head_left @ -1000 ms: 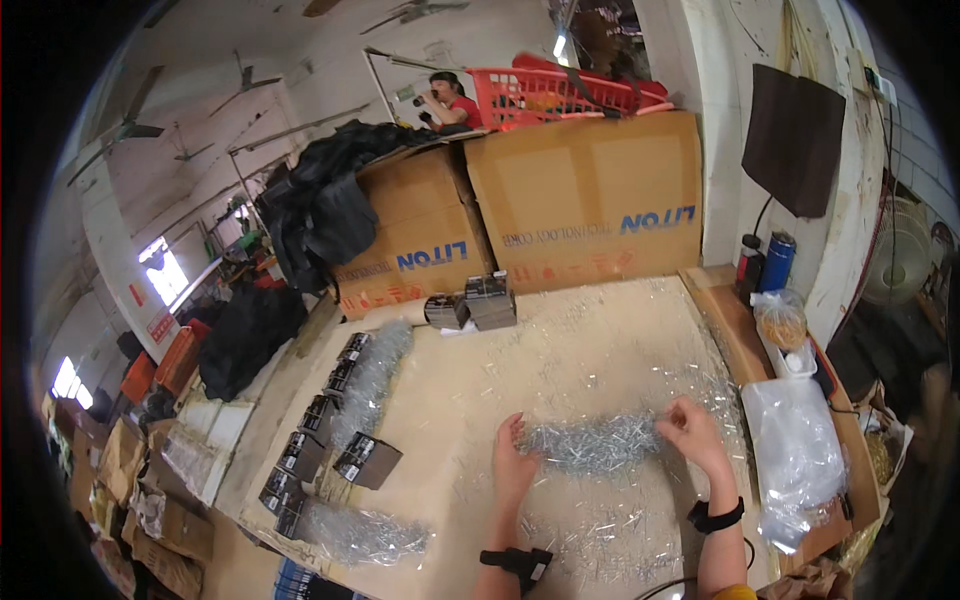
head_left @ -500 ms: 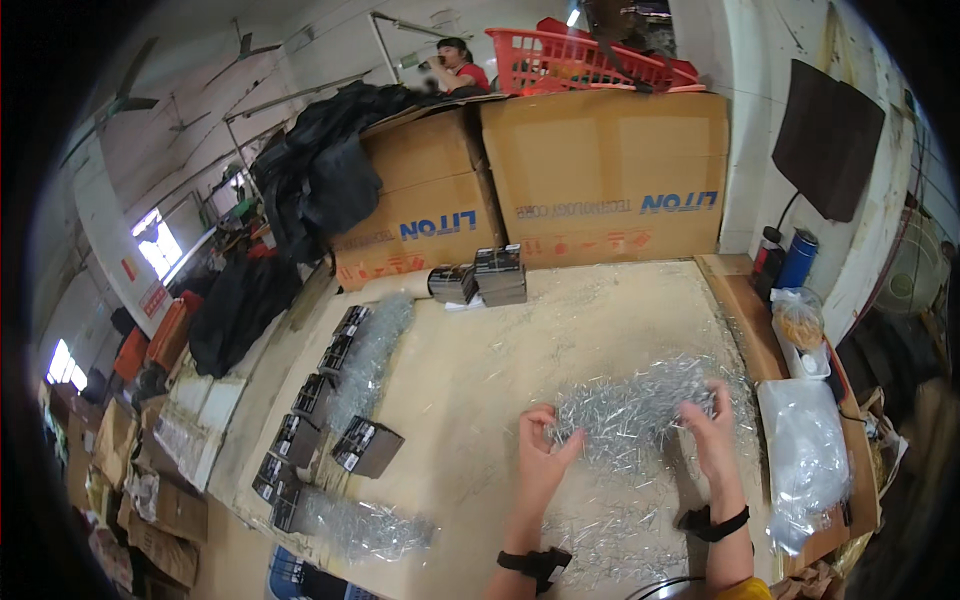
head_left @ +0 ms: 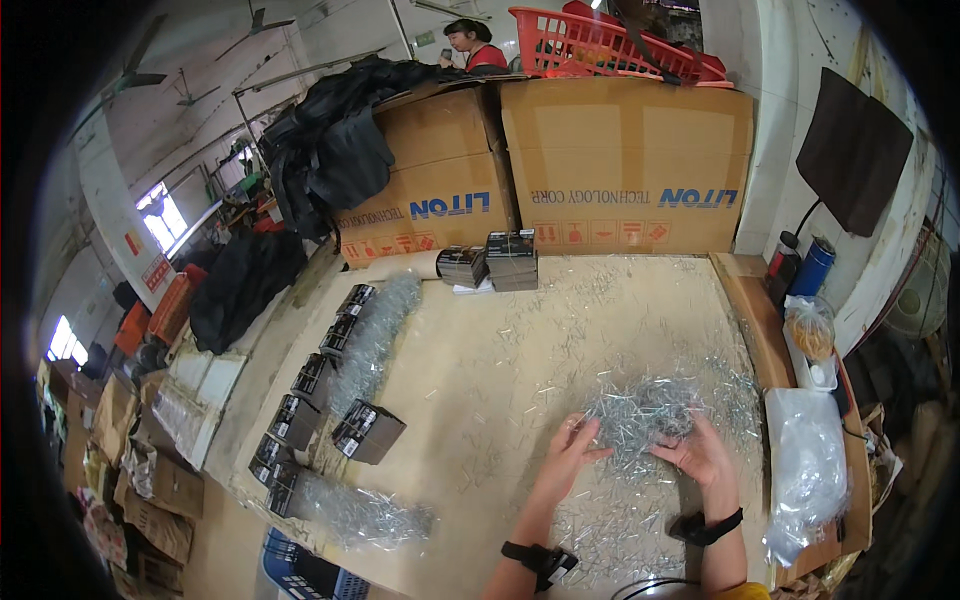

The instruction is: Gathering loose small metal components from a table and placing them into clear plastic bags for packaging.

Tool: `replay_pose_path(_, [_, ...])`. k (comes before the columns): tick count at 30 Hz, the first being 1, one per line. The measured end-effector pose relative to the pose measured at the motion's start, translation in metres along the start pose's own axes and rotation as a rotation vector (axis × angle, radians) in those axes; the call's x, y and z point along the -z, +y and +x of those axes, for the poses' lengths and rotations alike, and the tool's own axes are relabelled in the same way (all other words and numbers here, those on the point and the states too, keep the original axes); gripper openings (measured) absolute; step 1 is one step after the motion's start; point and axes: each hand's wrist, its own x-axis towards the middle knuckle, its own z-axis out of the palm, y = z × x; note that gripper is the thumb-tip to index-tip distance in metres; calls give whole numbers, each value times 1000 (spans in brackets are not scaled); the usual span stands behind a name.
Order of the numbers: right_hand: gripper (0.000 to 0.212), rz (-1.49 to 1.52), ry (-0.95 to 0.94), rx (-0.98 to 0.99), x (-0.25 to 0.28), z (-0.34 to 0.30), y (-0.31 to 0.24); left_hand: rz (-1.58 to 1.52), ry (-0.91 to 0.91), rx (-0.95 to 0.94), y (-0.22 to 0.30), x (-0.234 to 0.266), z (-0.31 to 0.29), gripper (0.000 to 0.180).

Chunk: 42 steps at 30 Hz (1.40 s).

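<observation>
A loose heap of small, shiny, clear-to-silver slivers (head_left: 640, 410) lies on the right part of the pale tabletop (head_left: 480, 380); what they are exactly is too fine to tell. My left hand (head_left: 572, 452) cups the heap's near left side, thumb and fingers apart. At its near right side, my right hand (head_left: 702, 456) curves inward with spread fingers, some fingertips hidden among the slivers. Each wrist wears a black band. More slivers are scattered beyond the heap and between my forearms.
Bundled stacks of black-printed cards (head_left: 368, 432) line the table's left side beside long piles of slivers (head_left: 375, 345). Two more card stacks (head_left: 512, 262) stand before large cardboard boxes (head_left: 628, 165). Clear plastic bags (head_left: 808, 465) lie on the right ledge. Someone in red (head_left: 482, 52) is behind the boxes.
My hands have come closer together, the left moving right, drawing the heap into a narrower, more compact mound. The view has shifted slightly.
</observation>
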Motion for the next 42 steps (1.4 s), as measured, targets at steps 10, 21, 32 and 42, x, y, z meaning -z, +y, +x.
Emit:
replay_pose_path(10, [22,455,-92,26,-20,-5,-12,562,31,-129,-5,21,12,40])
replay_pose_path(21, [19,219,-98,275,-32,-12,-23,-433,-167,-177,4,31,1,30])
replay_pose_path(32, [36,-66,-80,503,-24,-19,-40,21,-152,-364,20,25,-8,51])
replay_pose_path(42, [77,-1757,406,644,2,-35,-61,1460,213,-370,4,38,0,83])
